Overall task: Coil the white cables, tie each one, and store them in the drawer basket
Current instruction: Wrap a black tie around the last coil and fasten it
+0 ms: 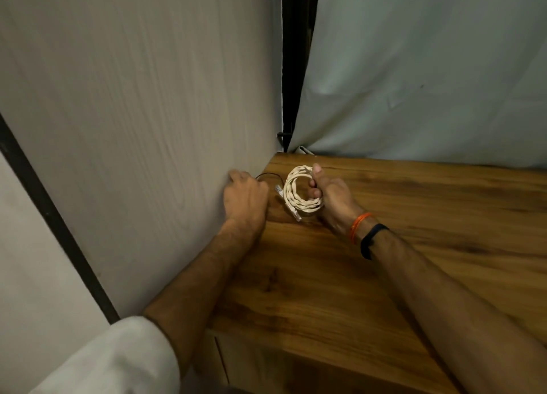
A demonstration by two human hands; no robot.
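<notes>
Wood-grain table (pixel 384 275) in warm brown, set against a pale grey wood-grain panel (pixel 133 112) on the left and a light grey-green cloth (pixel 429 68) hanging behind, with a dark gap between the two. Right hand (pixel 331 198) raised just above the far left corner of the table, fingers curled round a coiled white cable (pixel 299 191), thumb up against the top of the loop. Coil held upright, wound into several turns, with two clear plug ends (pixel 291 207) sticking out at its lower left. Left hand (pixel 244 197) just beside the coil, at the table edge against the grey panel, fingers curled; a thin black tie (pixel 266 175) arcing out from it toward the coil, so seemingly pinched in that fist. Orange thread (pixel 358 226) and black band (pixel 371 240) on the right wrist. White sleeve (pixel 118 361) on the left arm, low in the frame.
</notes>
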